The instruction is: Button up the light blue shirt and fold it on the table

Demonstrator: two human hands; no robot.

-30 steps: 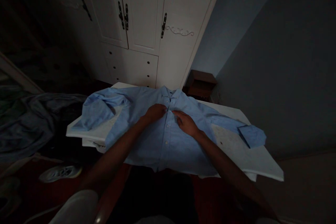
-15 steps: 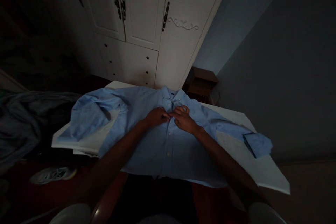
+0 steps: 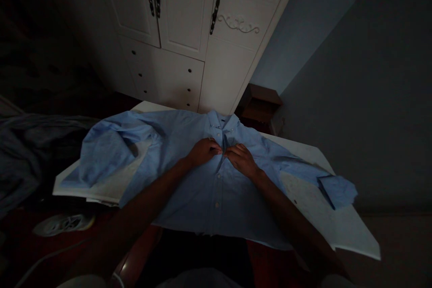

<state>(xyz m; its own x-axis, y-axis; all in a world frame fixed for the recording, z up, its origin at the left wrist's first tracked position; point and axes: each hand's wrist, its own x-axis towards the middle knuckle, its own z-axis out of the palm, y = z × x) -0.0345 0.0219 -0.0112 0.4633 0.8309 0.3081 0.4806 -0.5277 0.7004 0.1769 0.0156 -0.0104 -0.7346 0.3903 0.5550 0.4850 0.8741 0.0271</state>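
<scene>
A light blue button-up shirt (image 3: 189,193) lies spread front-up on a white table (image 3: 324,207), its collar (image 3: 222,120) pointing away from me and its sleeves out to both sides. At the front placket, below the collar, my left hand (image 3: 204,150) pinches one edge of the shirt. Just right of it, my right hand (image 3: 241,158) grips the opposite edge with its fingertips. The fingertips of both hands almost meet. Whatever button lies between them is too small and dark to make out. Lower buttons (image 3: 217,205) show along the placket.
Beyond the table stands a white wardrobe (image 3: 182,13) with drawers. A small brown cabinet (image 3: 261,99) is at the back right, beside a grey wall. Dark cloth (image 3: 40,157) is heaped on the left. On the red floor lies a shoe (image 3: 64,224).
My hands have drawn slightly apart at the placket, and the right hand's raised fingers have curled in. The view has shifted a little. The shirt stays spread on the table.
</scene>
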